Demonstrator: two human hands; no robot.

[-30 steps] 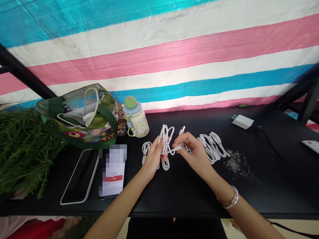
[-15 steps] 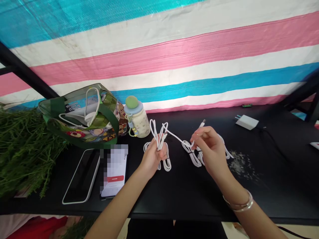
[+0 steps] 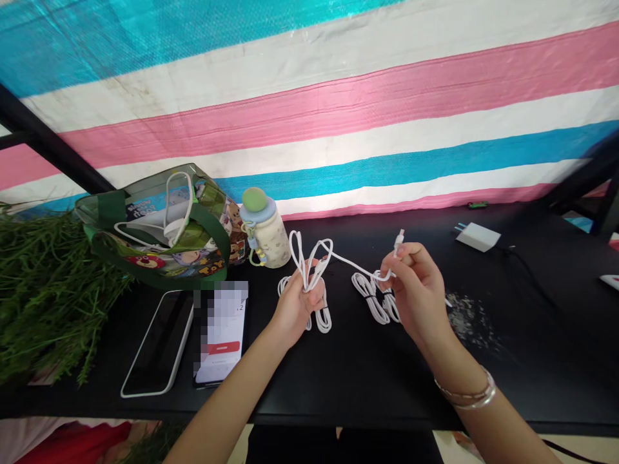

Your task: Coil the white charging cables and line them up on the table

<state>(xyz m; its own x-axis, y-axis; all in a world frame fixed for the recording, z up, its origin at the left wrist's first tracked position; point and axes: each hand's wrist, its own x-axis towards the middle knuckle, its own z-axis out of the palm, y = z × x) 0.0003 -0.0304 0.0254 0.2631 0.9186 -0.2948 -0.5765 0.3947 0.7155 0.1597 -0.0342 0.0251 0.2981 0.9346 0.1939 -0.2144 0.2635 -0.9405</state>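
A white charging cable point(image 3: 356, 265) runs between my two hands. My left hand point(image 3: 296, 308) is closed around its looped part, with the loops standing up above the fingers. Between thumb and fingers, my right hand point(image 3: 416, 287) pinches the cable close to one end, whose plug point(image 3: 399, 238) points upward. Under and behind my left hand lies a coiled white cable point(image 3: 323, 318), partly covered by the hand. More tied white cable coils point(image 3: 371, 299) rest on the table left of my right hand, which hides part of them.
On the left are leafy greenery point(image 3: 53, 296), a green see-through bag point(image 3: 159, 258), a bottle point(image 3: 271, 235) and two phones, one white-edged point(image 3: 157, 341), one lit point(image 3: 220, 361). A white charger plug point(image 3: 478, 237) and pale crumbs point(image 3: 471, 322) lie right on the black table point(image 3: 348, 386).
My right hand has moved slightly right with the cable end, drawing more cable out from the left hand. The loops in my left hand have spread a little wider.
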